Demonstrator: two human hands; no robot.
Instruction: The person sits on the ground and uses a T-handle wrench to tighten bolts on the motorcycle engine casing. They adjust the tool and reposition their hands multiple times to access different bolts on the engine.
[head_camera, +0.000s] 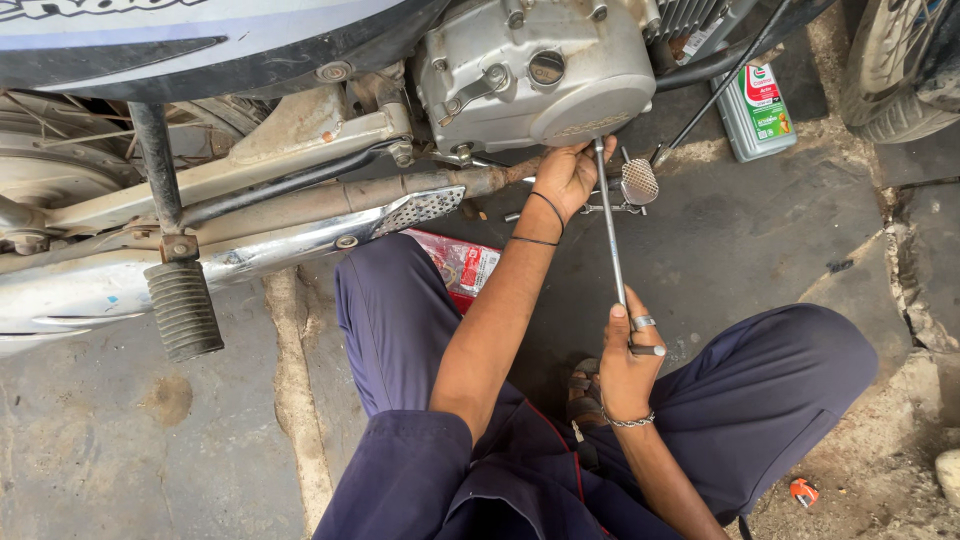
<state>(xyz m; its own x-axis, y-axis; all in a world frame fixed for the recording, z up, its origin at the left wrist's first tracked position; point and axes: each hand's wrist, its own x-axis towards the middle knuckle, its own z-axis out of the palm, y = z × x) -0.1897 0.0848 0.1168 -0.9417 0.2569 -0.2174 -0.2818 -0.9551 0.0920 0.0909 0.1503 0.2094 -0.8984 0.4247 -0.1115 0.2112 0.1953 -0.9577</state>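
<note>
My right hand (628, 362) grips the handle end of a long thin metal T-handle wrench (610, 230). Its shaft runs up to the underside of a motorcycle's silver engine case (545, 70). My left hand (568, 178) is up at the wrench's tip, fingers closed around it just beneath the engine case. Black cords circle my left wrist; a ring and a chain bracelet sit on my right hand and wrist. I squat in dark blue trousers.
The chrome exhaust pipe (250, 245) and a ribbed rubber footpeg (183, 308) lie left. A brake pedal (640, 181) sits beside the wrench. A green-white oil bottle (757, 110) stands behind, a red packet (462, 264) under my leg, a tyre (898, 70) top right.
</note>
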